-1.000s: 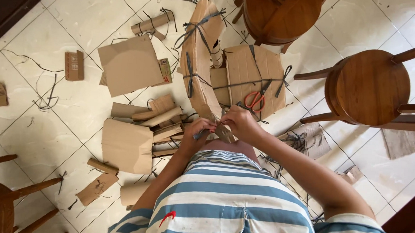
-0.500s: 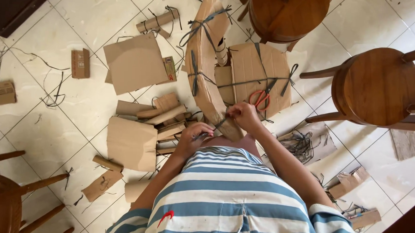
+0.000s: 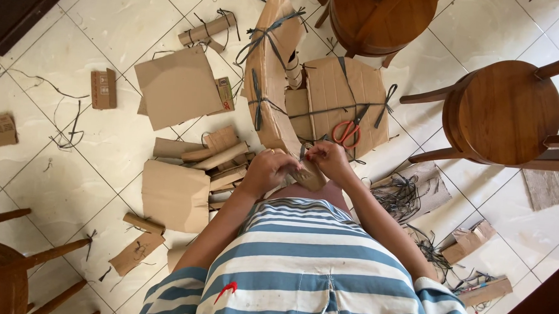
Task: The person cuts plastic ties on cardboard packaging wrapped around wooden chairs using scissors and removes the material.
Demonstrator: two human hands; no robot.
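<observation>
A long curved cardboard bundle (image 3: pixel 271 76), bound with dark string, stands on edge on the tiled floor in front of me. My left hand (image 3: pixel 268 171) grips its near end. My right hand (image 3: pixel 326 160) pinches a dark string (image 3: pixel 304 150) at that same end, close beside the left hand. A flat cardboard bundle (image 3: pixel 346 97), also tied with string, lies just behind, with red-handled scissors (image 3: pixel 348 133) resting on it. My striped shirt fills the bottom of the view.
Loose cardboard sheets (image 3: pixel 178 86) and rolled pieces (image 3: pixel 221 154) lie to the left. Dark string scraps (image 3: pixel 402 193) pile at the right. Round wooden stools stand at the right (image 3: pixel 504 109), top (image 3: pixel 383 18) and lower left (image 3: pixel 3 277).
The view has shifted slightly. Both hands stay at the bundle's near end; the right hand has drawn closer to the left, still working the string.
</observation>
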